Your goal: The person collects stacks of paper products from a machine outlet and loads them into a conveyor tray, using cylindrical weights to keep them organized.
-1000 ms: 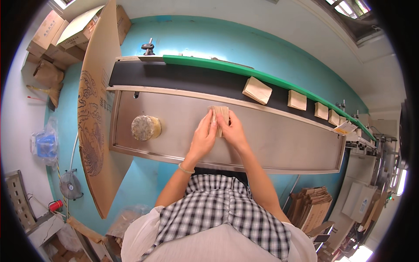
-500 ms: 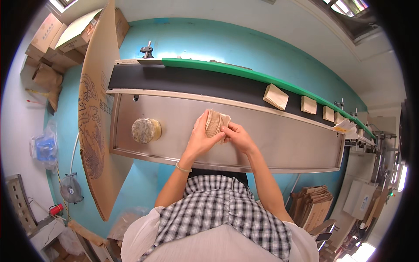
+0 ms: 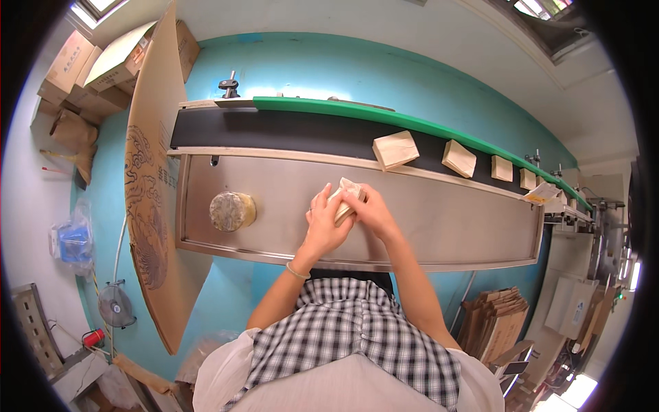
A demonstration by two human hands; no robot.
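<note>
Head view, near to far: closest to me is a checked apron [image 3: 364, 329], its wearer's white sleeves cut off by the bottom of the picture. Both forearms reach over the near rim of a long steel tray [image 3: 453, 223].

Above the tray's middle, the left hand [image 3: 327, 225] and right hand [image 3: 373, 210] together grasp a small pale stack [image 3: 345, 211], standing tilted between them. Fingers cover much of its sides, so I can make out only its upper end and a strip of layered edge. I cannot tell how firmly either hand presses.

Left of the hands, well apart, a round tub [image 3: 232, 211] stands near the tray's left end; I cannot make out its contents. Bare steel separates it from the left hand, and a longer stretch runs from the right hand to the tray's right end.

Beyond the far rim lies a black belt [image 3: 274, 128], carrying separate pale blocks [image 3: 395, 151] on its right half; the farthest are partly hidden by a paper slip [image 3: 542, 193]. A green rail [image 3: 309, 106] borders its far side. Tall cardboard [image 3: 152, 206] closes off the left end.
</note>
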